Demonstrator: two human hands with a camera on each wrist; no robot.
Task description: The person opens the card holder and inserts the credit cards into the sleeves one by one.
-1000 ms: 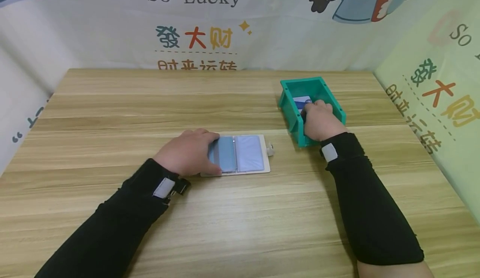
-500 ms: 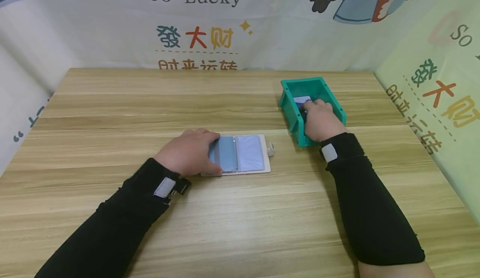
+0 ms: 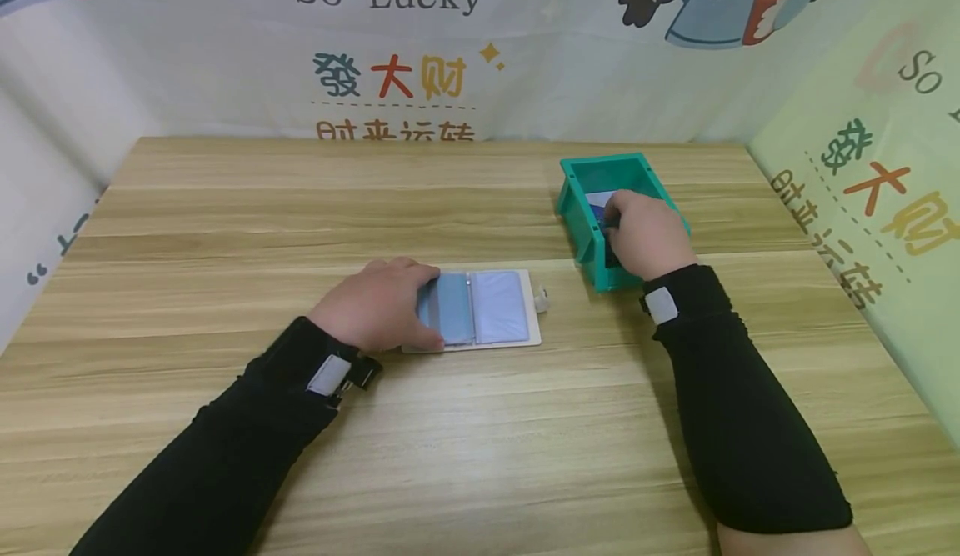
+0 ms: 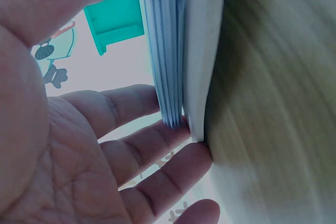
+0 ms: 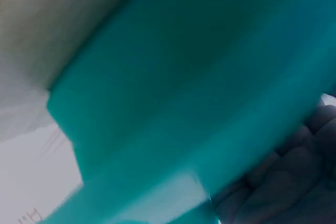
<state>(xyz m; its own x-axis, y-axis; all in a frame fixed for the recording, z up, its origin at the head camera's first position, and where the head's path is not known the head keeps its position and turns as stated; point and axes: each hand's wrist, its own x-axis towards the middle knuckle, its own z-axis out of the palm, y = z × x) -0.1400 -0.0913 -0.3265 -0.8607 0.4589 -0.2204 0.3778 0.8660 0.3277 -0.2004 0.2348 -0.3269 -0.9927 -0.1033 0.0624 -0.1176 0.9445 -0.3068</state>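
A small open card album (image 3: 498,308) with clear bluish sleeves and a pale cover lies flat on the table. My left hand (image 3: 378,304) grips its left part, thumb on the near edge and fingers on the far edge. In the left wrist view the stacked sleeves (image 4: 161,51) stand between thumb and fingers. My right hand (image 3: 648,235) reaches into a green bin (image 3: 585,222), fingers curled down. A white and blue card (image 3: 597,199) shows beside the fingertips; whether they pinch a card is hidden. In the right wrist view the bin wall covers most of the hand (image 5: 294,182).
The wooden table (image 3: 480,439) runs back to a printed cloth backdrop (image 3: 225,47). Another printed cloth (image 3: 862,206) borders the right side. A small clear clasp or tab (image 3: 541,299) sticks out from the album's right edge.
My right hand has risen slightly inside the bin, and its fingers have drawn closer together. My left hand and the card album stay where they were.
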